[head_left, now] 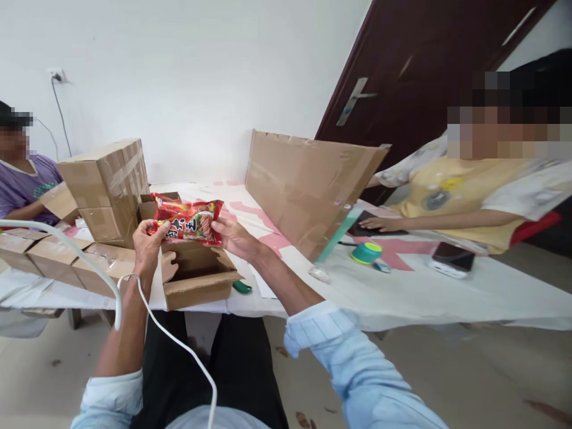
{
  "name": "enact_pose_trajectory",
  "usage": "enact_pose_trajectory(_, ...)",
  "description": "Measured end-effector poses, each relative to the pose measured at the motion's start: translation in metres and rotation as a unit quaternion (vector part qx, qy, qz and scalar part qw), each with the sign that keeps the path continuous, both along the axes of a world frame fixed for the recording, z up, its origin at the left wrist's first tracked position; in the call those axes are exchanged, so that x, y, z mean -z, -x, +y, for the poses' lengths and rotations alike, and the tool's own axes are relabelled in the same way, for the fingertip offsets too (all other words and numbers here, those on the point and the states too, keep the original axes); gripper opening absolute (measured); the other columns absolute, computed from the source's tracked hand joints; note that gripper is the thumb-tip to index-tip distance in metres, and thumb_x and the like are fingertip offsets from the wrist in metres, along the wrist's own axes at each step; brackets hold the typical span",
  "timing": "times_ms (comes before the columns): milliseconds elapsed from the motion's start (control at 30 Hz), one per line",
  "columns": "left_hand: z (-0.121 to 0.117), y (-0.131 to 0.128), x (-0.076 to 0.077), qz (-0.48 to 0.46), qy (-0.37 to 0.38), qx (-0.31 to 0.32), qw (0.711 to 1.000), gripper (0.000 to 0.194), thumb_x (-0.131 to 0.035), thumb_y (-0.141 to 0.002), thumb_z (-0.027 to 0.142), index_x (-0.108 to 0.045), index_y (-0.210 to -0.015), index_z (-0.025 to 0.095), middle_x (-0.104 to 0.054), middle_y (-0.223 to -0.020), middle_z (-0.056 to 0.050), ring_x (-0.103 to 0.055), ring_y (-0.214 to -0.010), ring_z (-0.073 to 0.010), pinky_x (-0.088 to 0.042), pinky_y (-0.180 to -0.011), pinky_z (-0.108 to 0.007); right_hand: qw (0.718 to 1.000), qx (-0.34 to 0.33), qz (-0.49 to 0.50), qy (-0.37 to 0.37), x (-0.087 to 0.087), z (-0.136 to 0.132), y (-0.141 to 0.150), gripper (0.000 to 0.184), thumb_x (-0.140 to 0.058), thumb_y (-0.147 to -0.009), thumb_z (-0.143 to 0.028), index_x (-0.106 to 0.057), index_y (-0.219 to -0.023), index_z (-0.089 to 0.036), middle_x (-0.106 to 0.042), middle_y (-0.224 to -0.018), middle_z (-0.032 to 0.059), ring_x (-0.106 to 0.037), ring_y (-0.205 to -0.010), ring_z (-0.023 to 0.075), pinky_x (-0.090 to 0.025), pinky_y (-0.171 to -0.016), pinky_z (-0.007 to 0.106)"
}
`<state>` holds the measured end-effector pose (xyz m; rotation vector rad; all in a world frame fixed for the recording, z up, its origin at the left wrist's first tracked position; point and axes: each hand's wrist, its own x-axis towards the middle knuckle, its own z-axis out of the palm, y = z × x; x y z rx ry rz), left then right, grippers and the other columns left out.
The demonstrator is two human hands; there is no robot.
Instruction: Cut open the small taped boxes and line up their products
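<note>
A red snack packet (187, 221) with printed pictures is held above an open small cardboard box (199, 277) at the table's near edge. My left hand (147, 244) pinches the packet's left end. The right end is gripped by my right hand (235, 237). Both sleeves are light blue, and a white cable (118, 292) loops over my left wrist.
Taped cardboard boxes (107, 185) stack at left, with flatter ones in front. A large flat cardboard sheet (304, 185) stands upright mid-table. A person in purple sits at far left, another in yellow at right, near a teal lid (366, 252) and a phone (452, 257). A small green object (242, 287) lies by the box.
</note>
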<state>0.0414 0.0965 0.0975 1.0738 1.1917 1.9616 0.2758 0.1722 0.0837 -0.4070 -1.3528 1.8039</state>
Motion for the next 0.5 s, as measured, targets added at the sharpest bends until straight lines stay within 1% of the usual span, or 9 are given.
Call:
enact_pose_trajectory(67, 0.004, 0.005, 0.011, 0.039, 0.059, -0.011, 0.997, 0.064, -0.099, -0.051, 0.061, -0.062, -0.080, 0.018, -0.068, -0.072, 0.001, -0.063, -0.056, -0.0123, -0.050, -0.046, -0.022, 0.999, 0.024, -0.029, 0.030, 0.016, 0.004, 0.011, 0.034, -0.093, -0.080, -0.041, -0.072, -0.096, -0.019, -0.078, -0.084, 0.0018, -0.073, -0.077, 0.0173, -0.065, -0.069, 0.029)
enact_pose_trajectory(133, 0.007, 0.010, 0.023, 0.062, 0.094, -0.017, 0.993, 0.063, -0.099, -0.048, 0.061, -0.059, -0.073, 0.018, -0.065, -0.065, 0.001, -0.058, -0.051, -0.0116, -0.045, -0.041, -0.021, 0.997, 0.037, -0.046, 0.054, 0.029, 0.007, 0.017, 0.038, -0.096, -0.075, -0.043, -0.069, -0.083, -0.018, -0.073, -0.075, 0.0009, -0.068, -0.069, 0.0145, -0.063, -0.065, 0.027)
enact_pose_trajectory(167, 0.008, 0.013, 0.027, 0.068, 0.101, -0.016, 0.992, 0.063, -0.100, -0.047, 0.059, -0.058, -0.070, 0.019, -0.064, -0.063, 0.001, -0.057, -0.049, -0.0113, -0.043, -0.040, -0.022, 0.996, 0.039, -0.050, 0.060, 0.033, 0.007, 0.020, 0.042, -0.098, -0.072, -0.045, -0.068, -0.079, -0.017, -0.072, -0.073, 0.0007, -0.067, -0.068, 0.0135, -0.063, -0.064, 0.026)
enact_pose_trajectory(233, 0.010, 0.016, 0.033, 0.076, 0.105, -0.013, 0.991, 0.061, -0.100, -0.045, 0.057, -0.057, -0.067, 0.020, -0.063, -0.060, 0.001, -0.055, -0.048, -0.0111, -0.041, -0.039, -0.022, 0.995, 0.042, -0.056, 0.065, 0.039, 0.008, 0.022, 0.047, -0.100, -0.067, -0.049, -0.068, -0.078, -0.017, -0.069, -0.072, 0.0000, -0.065, -0.068, 0.0127, -0.062, -0.063, 0.025)
enact_pose_trajectory(300, 0.013, 0.017, 0.032, 0.082, 0.100, -0.013, 0.991, 0.059, -0.099, -0.046, 0.056, -0.056, -0.067, 0.020, -0.063, -0.061, 0.002, -0.056, -0.050, -0.0114, -0.043, -0.042, -0.022, 0.994, 0.054, -0.065, 0.065, 0.039, 0.009, 0.024, 0.051, -0.101, -0.065, -0.052, -0.067, -0.080, -0.017, -0.068, -0.072, -0.0009, -0.065, -0.067, 0.0135, -0.062, -0.061, 0.027)
enact_pose_trajectory(400, 0.016, 0.012, 0.021, 0.091, 0.082, -0.009, 0.992, 0.058, -0.098, -0.048, 0.055, -0.058, -0.071, 0.020, -0.065, -0.067, 0.002, -0.060, -0.059, -0.0127, -0.048, -0.051, -0.023, 0.992, 0.085, -0.082, 0.046, 0.034, 0.013, 0.027, 0.053, -0.101, -0.062, -0.052, -0.068, -0.086, -0.018, -0.067, -0.071, -0.0020, -0.065, -0.066, 0.0153, -0.061, -0.059, 0.031)
enact_pose_trajectory(433, 0.015, 0.010, 0.016, 0.098, 0.068, -0.002, 0.993, 0.057, -0.098, -0.051, 0.055, -0.060, -0.075, 0.020, -0.067, -0.071, 0.001, -0.062, -0.063, -0.0132, -0.051, -0.056, -0.023, 0.992, 0.098, -0.079, 0.032, 0.031, 0.015, 0.026, 0.053, -0.101, -0.062, -0.051, -0.068, -0.087, -0.019, -0.067, -0.071, -0.0024, -0.065, -0.067, 0.0154, -0.061, -0.060, 0.031)
enact_pose_trajectory(500, 0.010, 0.006, 0.007, 0.127, 0.026, 0.013, 0.991, 0.054, -0.095, -0.059, 0.054, -0.066, -0.088, 0.019, -0.073, -0.085, -0.001, -0.067, -0.073, -0.0149, -0.054, -0.065, -0.025, 0.990, 0.128, -0.057, -0.004, 0.022, 0.020, 0.018, 0.053, -0.100, -0.063, -0.052, -0.068, -0.090, -0.020, -0.067, -0.072, -0.0033, -0.066, -0.071, 0.0157, -0.062, -0.069, 0.032)
